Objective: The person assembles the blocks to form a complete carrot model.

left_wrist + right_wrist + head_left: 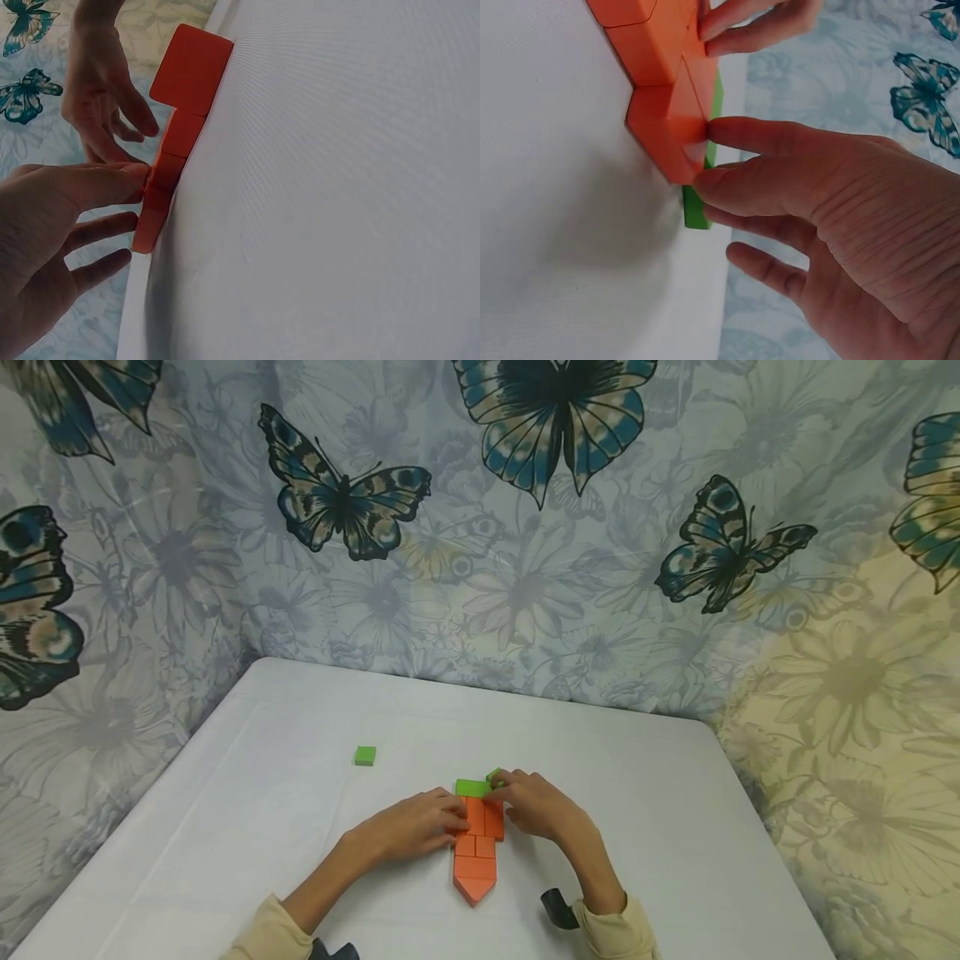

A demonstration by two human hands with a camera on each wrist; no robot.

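Several orange blocks (475, 867) lie flat on the table, fitted together in a long shape with a point towards me. A green block (470, 788) crosses their far end. My left hand (420, 823) rests its fingertips against the left side of the orange blocks, the fingers fairly straight. On the right, my right hand (542, 803) pinches a small green block (695, 210) between thumb and fingers at the upper right corner of the shape. Its index finger touches an orange block (667, 124). Fingers partly hide the small green block in the head view.
A loose green block (365, 756) lies on the white table (300, 718), beyond and left of the shape. Behind the table hangs a cloth (525, 602) printed with butterflies and flowers. A dark wrist device (558, 908) sits by the right sleeve.
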